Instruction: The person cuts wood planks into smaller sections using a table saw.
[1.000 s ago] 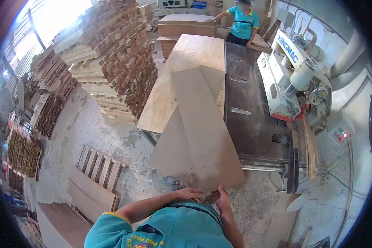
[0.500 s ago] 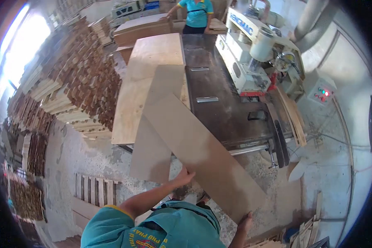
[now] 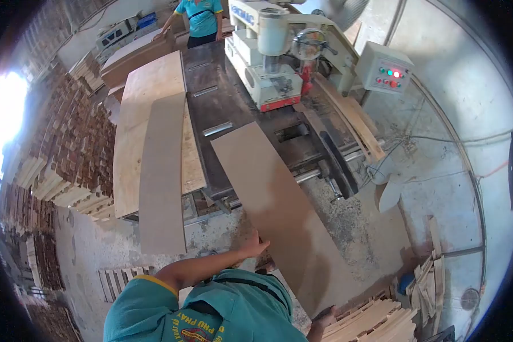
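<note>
A long brown board (image 3: 285,216) slants from the dark machine table (image 3: 205,114) down toward my body. My left hand (image 3: 257,246) grips its left edge, fingers beneath. At its near right end, my right hand (image 3: 325,319) is closed on the board's corner. The far end lies over the machine table's front edge. A second brown board (image 3: 162,176) rests on a pale plywood sheet (image 3: 137,114) to the left, its near end overhanging. Past the held board's far end stands the white machine head (image 3: 273,74) with a red lower edge.
Stacked wood strips (image 3: 74,142) stand at the left. A person (image 3: 204,20) in a teal shirt is behind the table, one hand on a board stack (image 3: 137,54). A control box (image 3: 385,68) is at right. Wood pieces (image 3: 376,322) lie near my right hand; a pallet (image 3: 117,279) sits lower left.
The view has turned right. The held board has moved right, off the other brown board and plywood, and its far end is now over the dark table.
</note>
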Motion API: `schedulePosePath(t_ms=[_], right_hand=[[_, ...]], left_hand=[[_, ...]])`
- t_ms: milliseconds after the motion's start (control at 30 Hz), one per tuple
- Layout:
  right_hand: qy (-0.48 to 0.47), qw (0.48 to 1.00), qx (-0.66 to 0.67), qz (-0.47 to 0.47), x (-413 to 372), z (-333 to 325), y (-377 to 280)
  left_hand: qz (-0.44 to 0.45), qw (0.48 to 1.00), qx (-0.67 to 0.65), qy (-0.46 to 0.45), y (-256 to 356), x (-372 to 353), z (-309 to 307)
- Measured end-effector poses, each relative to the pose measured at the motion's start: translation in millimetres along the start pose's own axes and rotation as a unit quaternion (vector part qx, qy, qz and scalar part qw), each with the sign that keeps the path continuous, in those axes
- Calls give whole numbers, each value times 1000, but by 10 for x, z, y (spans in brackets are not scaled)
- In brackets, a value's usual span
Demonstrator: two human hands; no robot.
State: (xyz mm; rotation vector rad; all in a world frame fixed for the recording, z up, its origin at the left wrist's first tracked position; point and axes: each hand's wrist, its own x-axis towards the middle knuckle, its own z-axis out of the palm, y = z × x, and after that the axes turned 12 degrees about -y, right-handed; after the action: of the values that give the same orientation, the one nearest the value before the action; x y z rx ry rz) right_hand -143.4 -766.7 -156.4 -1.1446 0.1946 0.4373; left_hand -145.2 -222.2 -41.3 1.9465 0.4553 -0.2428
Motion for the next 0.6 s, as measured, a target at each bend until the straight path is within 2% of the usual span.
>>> schedulePosePath(t_ms=[33,67,133,167,200,233,267,300,400,500,567,600], right_hand=[[-16,990,-131,-52,89,-199,272],[-14,991,-126,-53,148,-275,334],[68,993,-59,-82,257,-354,397],[68,993,-56,-80,102,-309,119],[92,994,58,-7,111,-78,-65],[114,977,170,66,223,689,-518],[115,976,170,68,217,812,-667],[98,978,168,70,237,888,-775],[73,982,161,66,419,952,-922],[64,988,136,47,553,919,-970],[64,991,117,30,608,907,-993],[60,993,95,25,648,904,-1019]], left_hand=[[-11,997,71,14,153,116,-6],[-22,989,142,29,311,217,-18],[-29,989,140,43,777,288,-48],[-36,989,132,58,945,346,-52],[-38,988,135,57,1013,442,-16],[-81,992,83,40,1071,531,32],[-122,992,30,23,1113,607,68],[-123,992,30,23,1112,699,87],[-111,994,-18,-16,1077,967,130],[-79,995,64,3,920,1174,268],[29,980,154,120,812,1263,385],[32,980,155,117,794,1303,390]])
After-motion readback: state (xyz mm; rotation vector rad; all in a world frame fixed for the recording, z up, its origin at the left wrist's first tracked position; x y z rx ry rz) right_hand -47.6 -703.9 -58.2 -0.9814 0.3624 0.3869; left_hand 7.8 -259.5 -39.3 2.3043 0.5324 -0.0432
